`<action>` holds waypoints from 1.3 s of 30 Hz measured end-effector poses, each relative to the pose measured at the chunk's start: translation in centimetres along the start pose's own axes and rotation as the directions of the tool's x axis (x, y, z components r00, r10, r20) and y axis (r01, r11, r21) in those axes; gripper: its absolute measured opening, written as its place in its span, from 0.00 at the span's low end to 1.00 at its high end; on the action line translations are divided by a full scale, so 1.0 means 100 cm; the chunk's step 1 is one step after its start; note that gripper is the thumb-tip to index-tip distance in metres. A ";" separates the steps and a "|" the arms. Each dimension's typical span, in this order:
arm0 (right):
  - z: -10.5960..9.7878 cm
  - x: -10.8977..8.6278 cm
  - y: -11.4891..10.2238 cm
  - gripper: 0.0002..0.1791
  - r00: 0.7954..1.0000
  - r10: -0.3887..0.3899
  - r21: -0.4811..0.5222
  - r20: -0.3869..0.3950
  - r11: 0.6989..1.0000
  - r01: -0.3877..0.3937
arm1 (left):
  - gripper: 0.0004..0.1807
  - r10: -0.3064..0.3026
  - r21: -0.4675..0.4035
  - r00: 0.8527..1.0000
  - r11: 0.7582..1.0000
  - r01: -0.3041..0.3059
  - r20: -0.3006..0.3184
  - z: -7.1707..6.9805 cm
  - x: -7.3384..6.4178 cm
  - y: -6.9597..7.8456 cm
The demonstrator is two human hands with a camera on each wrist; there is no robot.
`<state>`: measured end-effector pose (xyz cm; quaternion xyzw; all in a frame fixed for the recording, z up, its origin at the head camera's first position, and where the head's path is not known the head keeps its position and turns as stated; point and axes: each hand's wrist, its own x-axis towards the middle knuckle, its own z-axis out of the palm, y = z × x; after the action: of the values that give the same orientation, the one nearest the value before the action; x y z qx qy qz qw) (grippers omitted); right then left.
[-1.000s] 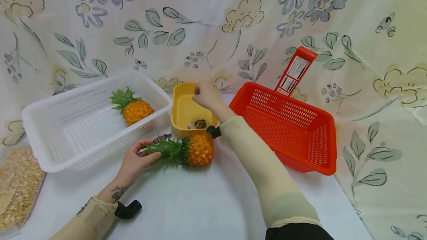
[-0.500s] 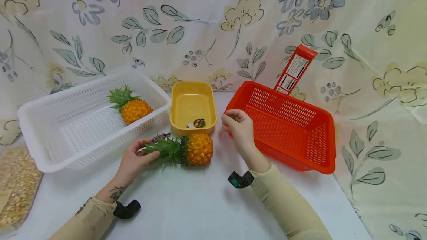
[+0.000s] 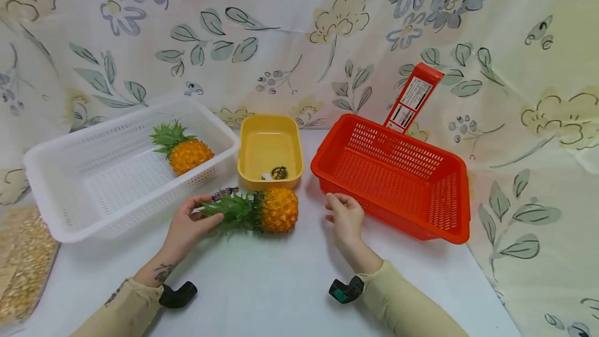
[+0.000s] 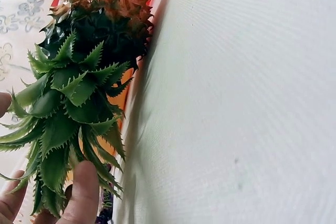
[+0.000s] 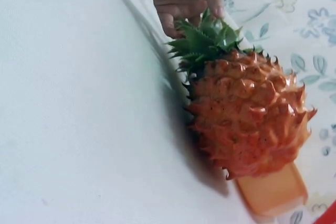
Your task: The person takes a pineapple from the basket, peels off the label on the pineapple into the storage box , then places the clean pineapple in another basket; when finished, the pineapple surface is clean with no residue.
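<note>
An orange pineapple [image 3: 280, 210] with a green leafy crown lies on its side on the white table. At the tips of its leaves is my left hand [image 3: 189, 222], thumb in front and fingers behind, holding the crown. The left wrist view shows the thumb [image 4: 84, 192] against the leaves. My right hand [image 3: 347, 220] hovers by the front of the red basket [image 3: 398, 186], fingers loosely curled, nothing seen in it. A purple lettered strip [image 3: 224, 193] lies partly hidden behind the crown. Just beyond the fruit stands a yellow tray [image 3: 271, 144] holding a small round dark tag [image 3: 279, 172] and a white scrap.
On the left, a white perforated basket [image 3: 126, 202] contains another pineapple [image 3: 189, 156]. A bag of corn kernels [image 3: 28, 264] sits at the left edge. A red strip with a white label [image 3: 414, 98] rises behind the red basket. Floral cloth [image 3: 290, 9] hangs at the back.
My right hand has drawn back from over the yellow tray, toward me and to the right, down beside the red basket. The left hand and the pineapple have stayed put.
</note>
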<state>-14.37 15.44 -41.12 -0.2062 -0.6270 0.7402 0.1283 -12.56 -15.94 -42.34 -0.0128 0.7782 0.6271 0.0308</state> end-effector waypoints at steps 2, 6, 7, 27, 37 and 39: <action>-0.002 0.003 0.002 0.08 0.999 0.008 0.025 -0.033 1.000 -0.008 | 0.30 -0.006 0.044 1.000 0.999 0.006 -0.006 0.000 -0.001 0.002; -0.003 0.009 0.000 0.11 0.996 0.044 0.119 -0.081 0.992 -0.034 | 0.33 -0.005 0.169 1.000 0.986 0.008 -0.021 -0.001 -0.003 0.006; -0.003 0.010 -0.001 0.12 0.995 0.056 0.142 -0.088 0.989 -0.043 | 0.35 0.002 0.196 1.000 0.981 0.003 -0.025 -0.001 -0.004 0.008; -0.004 0.011 -0.009 0.13 0.987 0.129 0.179 -0.099 0.978 -0.110 | 0.35 0.497 0.670 0.849 0.571 -0.475 0.179 0.045 -0.008 0.060; -0.004 0.011 -0.008 0.13 0.985 0.142 0.191 -0.101 0.974 -0.121 | 0.38 0.232 0.852 0.935 0.395 -0.343 0.269 0.089 0.009 0.087; -0.004 0.011 -0.008 0.13 0.984 0.144 0.183 -0.100 0.975 -0.124 | 0.39 0.207 0.866 0.942 0.381 -0.325 0.262 0.097 0.015 0.091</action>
<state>-15.25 16.46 -40.51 -0.2775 -0.5353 0.7869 0.1311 -14.25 -4.55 -35.62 0.1653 0.9797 0.1108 -0.0254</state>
